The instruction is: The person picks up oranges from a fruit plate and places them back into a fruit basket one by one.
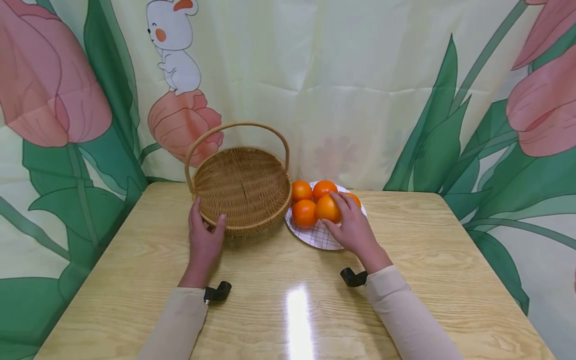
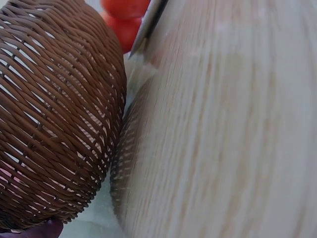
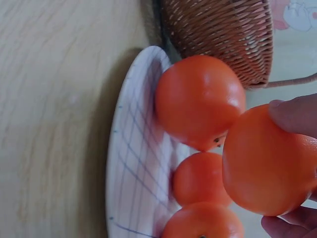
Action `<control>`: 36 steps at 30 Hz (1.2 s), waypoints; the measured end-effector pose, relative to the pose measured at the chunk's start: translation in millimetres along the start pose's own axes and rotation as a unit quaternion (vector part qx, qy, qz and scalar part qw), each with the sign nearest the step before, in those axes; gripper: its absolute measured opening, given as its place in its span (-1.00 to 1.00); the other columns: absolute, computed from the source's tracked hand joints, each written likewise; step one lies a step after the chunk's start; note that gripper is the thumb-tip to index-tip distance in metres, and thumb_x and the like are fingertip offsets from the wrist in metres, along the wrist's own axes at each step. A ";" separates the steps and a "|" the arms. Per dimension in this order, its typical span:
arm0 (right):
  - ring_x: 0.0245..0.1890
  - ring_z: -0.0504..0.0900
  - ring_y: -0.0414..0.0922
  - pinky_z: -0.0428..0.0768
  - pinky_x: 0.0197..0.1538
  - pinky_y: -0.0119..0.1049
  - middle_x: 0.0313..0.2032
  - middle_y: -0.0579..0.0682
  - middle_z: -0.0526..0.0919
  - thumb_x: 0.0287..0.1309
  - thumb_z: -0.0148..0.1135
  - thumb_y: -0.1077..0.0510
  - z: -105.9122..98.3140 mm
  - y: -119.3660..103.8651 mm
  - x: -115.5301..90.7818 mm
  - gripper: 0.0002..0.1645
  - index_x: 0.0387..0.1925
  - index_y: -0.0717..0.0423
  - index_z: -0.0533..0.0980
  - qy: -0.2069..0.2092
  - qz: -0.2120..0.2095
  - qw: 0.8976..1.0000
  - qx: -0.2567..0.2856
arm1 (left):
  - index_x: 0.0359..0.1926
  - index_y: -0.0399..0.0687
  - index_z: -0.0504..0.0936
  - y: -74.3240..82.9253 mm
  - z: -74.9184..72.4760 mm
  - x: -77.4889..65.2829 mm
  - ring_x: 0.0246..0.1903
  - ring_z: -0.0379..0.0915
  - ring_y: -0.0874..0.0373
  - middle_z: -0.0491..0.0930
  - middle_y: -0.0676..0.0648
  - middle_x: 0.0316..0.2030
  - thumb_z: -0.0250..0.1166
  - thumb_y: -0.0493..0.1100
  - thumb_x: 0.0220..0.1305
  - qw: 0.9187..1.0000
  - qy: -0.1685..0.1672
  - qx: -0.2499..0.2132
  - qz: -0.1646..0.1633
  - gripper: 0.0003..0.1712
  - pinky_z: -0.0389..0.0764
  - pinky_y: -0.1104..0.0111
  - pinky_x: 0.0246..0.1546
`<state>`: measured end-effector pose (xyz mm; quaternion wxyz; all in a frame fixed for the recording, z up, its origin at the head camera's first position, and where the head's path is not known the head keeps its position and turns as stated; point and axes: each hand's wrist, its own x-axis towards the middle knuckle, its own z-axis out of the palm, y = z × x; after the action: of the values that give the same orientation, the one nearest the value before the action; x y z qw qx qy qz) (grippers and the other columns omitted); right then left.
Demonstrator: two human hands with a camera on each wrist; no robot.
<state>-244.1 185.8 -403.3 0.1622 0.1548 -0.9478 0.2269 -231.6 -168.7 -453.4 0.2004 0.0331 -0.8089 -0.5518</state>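
Observation:
My right hand (image 1: 353,225) holds a smooth, round orange-red fruit (image 3: 270,161) between thumb and fingers, above the plate. Other such fruits, one at the plate's left front (image 1: 304,213), rest on a white plate with a dark grid pattern (image 1: 320,239). To the left of the plate is a brown wicker basket (image 1: 243,187) with an arched handle, its opening tilted toward me. My left hand (image 1: 204,242) grips the basket's near left side, thumb in front. In the left wrist view the basket's woven wall (image 2: 54,104) hides most of that hand.
A light wooden table (image 1: 270,285) lies under everything, with a bright light reflection near its front. Behind it hangs a printed curtain (image 1: 342,100) with tulips and a white rabbit. Black wrist mounts (image 1: 218,291) show at both cuffs.

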 end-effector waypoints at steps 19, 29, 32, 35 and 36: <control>0.19 0.44 0.17 0.52 0.16 0.09 0.30 0.17 0.32 0.10 0.38 -0.02 -6.1 -24.8 14.9 -0.16 0.37 0.08 0.28 0.075 -0.066 0.994 0.042 | 0.40 0.04 0.18 3.7 2.5 -4.0 0.30 0.17 -0.11 0.09 -0.16 0.38 0.08 0.03 0.41 0.999 0.052 -0.012 -0.008 -0.38 0.41 -0.07 0.20; 0.21 0.45 0.14 0.53 0.16 0.07 0.30 0.16 0.33 0.12 0.35 -0.04 -2.7 -47.3 25.3 -0.17 0.38 0.04 0.28 0.079 -0.082 0.992 0.051 | 0.48 0.09 0.05 3.1 1.5 -1.5 0.42 0.06 -0.10 0.02 -0.10 0.46 0.09 -0.08 0.41 0.999 0.036 -0.012 0.007 -0.30 0.27 -0.10 0.31; 0.24 0.42 0.14 0.54 0.13 0.06 0.30 0.16 0.33 0.12 0.36 -0.06 -1.1 -53.4 28.3 -0.16 0.38 0.02 0.27 0.077 -0.085 0.992 0.052 | 0.48 0.06 0.06 2.2 1.7 -1.6 0.40 0.09 -0.14 0.04 -0.12 0.45 0.08 -0.07 0.41 0.999 0.038 -0.023 0.015 -0.31 0.30 -0.11 0.29; 0.26 0.40 0.14 0.56 0.10 0.06 0.31 0.14 0.32 0.11 0.36 -0.08 0.1 -59.9 29.9 -0.15 0.39 -0.02 0.26 0.071 -0.083 0.993 0.049 | 0.48 0.04 0.07 0.6 2.7 -2.1 0.39 0.10 -0.14 0.05 -0.12 0.45 0.08 -0.07 0.41 0.999 0.040 -0.030 0.018 -0.31 0.31 -0.11 0.28; 0.26 0.39 0.14 0.56 0.09 0.06 0.32 0.12 0.32 0.11 0.36 -0.08 0.4 -62.3 30.5 -0.15 0.40 -0.04 0.25 0.069 -0.081 0.993 0.051 | 0.47 0.04 0.07 0.3 3.1 -2.1 0.40 0.09 -0.13 0.06 -0.11 0.45 0.09 -0.07 0.40 0.999 0.043 -0.028 0.020 -0.31 0.28 -0.11 0.30</control>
<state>-248.7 126.1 -368.4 0.2374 0.2233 -0.9058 0.2708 -230.7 -165.3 -454.6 0.2463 0.0352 -0.7845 -0.5680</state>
